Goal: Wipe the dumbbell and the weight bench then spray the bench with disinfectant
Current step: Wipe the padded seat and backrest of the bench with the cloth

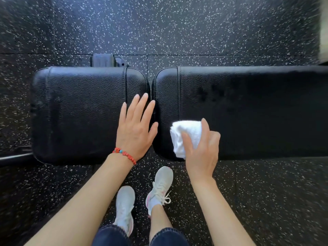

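Head view: I'm gripping the white cloth (184,137) in my right hand (201,150), fingers curled round it, at the near edge of the weight bench (248,110), beside the gap between its pads. My left hand (136,128) is lying flat, fingers straight, on the left pad. I'm judging wiping underway; no dumbbell or spray bottle showing, so spraying is still waiting.

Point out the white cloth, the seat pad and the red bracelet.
white cloth (184,132), head view: on the folded top, left of the gripping fingers.
seat pad (79,110), head view: on the bare middle of the shorter left cushion.
red bracelet (124,154), head view: on the beads across the left wrist.
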